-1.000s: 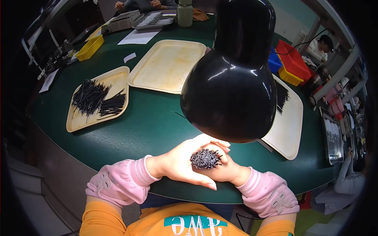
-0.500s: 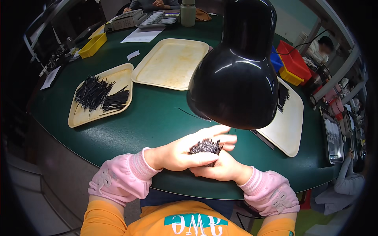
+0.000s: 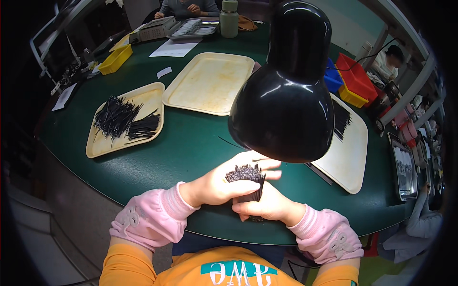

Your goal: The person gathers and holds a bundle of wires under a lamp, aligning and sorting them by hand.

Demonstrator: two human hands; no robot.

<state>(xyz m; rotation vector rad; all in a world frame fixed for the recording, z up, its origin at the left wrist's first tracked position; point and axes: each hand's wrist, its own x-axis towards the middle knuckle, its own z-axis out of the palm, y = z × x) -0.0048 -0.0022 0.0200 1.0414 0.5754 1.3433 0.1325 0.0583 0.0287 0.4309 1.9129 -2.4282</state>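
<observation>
A thick bundle of thin black wire-like strips [image 3: 246, 174] stands between my hands under the lamp's light, its many small ends facing up. My left hand [image 3: 223, 177] wraps the upper part, thumb across the front and fingers behind. Lower down, my right hand [image 3: 270, 203] grips the same bundle from the right, its thumb over the front. A few tips poke above the rest along the top. The black lamp head [image 3: 284, 109] hangs just beyond my hands. One loose black strip [image 3: 229, 142] lies on the green table [image 3: 191, 143] past my left hand.
At left, a cream tray [image 3: 155, 95] carries a heap of black strips [image 3: 117, 117]. Another cream tray [image 3: 210, 81] lies bare beyond it. A third tray [image 3: 350, 167], partly behind the lamp, holds more strips. Coloured bins [image 3: 353, 78] stand far right. Two co-workers sit at the back.
The bundle has tilted, so more of its side shows below the ends, and my right hand sits a little lower on it. The view has shifted slightly.
</observation>
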